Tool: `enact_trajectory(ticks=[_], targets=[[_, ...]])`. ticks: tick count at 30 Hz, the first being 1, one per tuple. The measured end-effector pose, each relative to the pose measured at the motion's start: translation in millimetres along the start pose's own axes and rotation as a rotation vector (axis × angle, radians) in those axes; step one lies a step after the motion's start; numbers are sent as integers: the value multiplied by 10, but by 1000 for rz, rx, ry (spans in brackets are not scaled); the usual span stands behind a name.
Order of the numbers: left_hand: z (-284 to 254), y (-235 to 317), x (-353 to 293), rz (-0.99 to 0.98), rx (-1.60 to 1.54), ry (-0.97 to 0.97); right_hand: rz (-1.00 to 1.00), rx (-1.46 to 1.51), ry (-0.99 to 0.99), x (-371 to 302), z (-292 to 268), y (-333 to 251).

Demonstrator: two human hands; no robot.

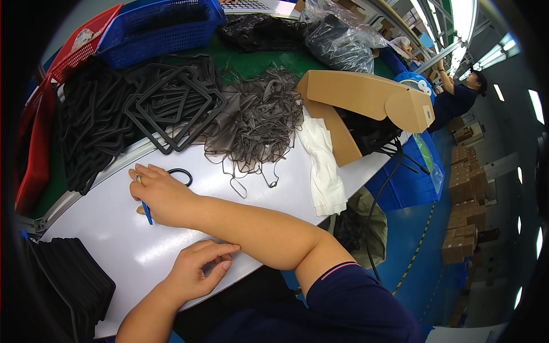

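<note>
My right hand (157,195) reaches across the white tabletop (251,220), fingers closed round a slim blue tool (147,212) whose kind I cannot make out. Just beyond that hand lies a black oval loop (182,176), partly hidden by it. My left hand (200,266) hovers at the table's near edge, holding nothing, thumb and forefinger apart. Its forefinger tip is close to my right forearm; whether they touch I cannot tell. Black rectangular frames (174,106) lie heaped beyond my right hand. Next to them sits a tangled pile of dark strips and loops (260,114).
More black frames (74,280) stand stacked at the near left. Blue (160,31) and red (80,46) baskets are at the far left. To the right are a white cloth (321,168), an open cardboard box (349,94) and a blue bin (409,177). A co-worker (457,94) stands farther off.
</note>
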State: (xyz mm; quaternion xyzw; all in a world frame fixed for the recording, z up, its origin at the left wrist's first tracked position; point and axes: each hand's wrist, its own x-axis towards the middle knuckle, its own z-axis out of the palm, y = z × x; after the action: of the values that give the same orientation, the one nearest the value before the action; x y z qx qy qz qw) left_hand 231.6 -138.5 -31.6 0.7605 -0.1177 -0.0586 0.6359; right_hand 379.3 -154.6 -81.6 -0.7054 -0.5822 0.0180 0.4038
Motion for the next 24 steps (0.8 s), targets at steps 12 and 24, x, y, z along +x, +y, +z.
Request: enact_trajectory(ticks=[12, 24], targets=[[0, 3, 4, 18, 10, 0, -3, -11, 2, 1, 4, -1], [-6, 17, 4, 3, 3, -9, 4, -11, -9, 1, -4, -5]])
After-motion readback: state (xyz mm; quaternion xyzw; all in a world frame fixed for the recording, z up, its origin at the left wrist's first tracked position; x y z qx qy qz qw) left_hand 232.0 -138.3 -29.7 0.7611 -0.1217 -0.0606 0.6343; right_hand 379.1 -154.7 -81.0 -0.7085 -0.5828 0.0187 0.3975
